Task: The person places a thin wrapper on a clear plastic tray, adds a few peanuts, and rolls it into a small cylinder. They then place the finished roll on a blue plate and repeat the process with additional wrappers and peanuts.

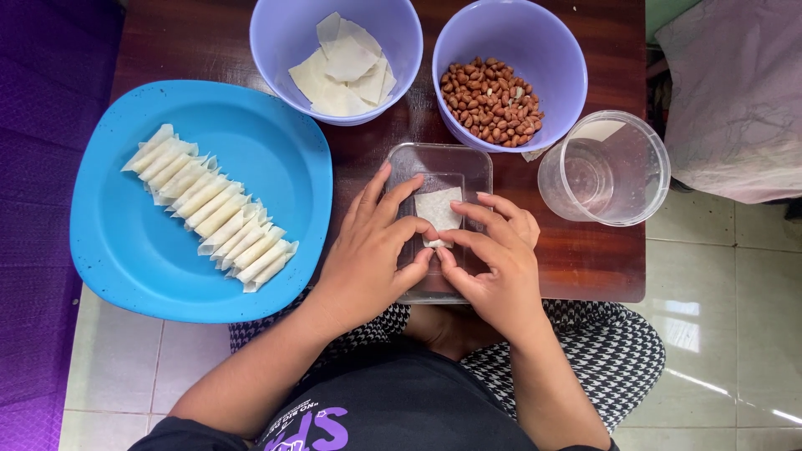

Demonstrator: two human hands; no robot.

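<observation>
At the left edge of the wooden table [585, 259], overhanging it, your blue plate [125, 250] carries a slanting row of rolled white wrappers [213, 213], packed side by side. Beyond it, at the table's far edge, a lilac bowl [276, 42] holds a loose stack of flat wrapper squares [342, 71]. At the near edge sits a clear rectangular lid [455, 163], and on it lies the wrapper piece [437, 210] you are rolling. Your left hand [368, 259] pinches the wrapper's near end between thumb and forefinger, the other fingers spread on the lid. Your right hand [501, 263] pinches the same end from the other side, fingers curled. Farther right, a second lilac bowl [551, 58] holds peanuts [491, 100]. Near the right edge stands a clear plastic tub [614, 167].
</observation>
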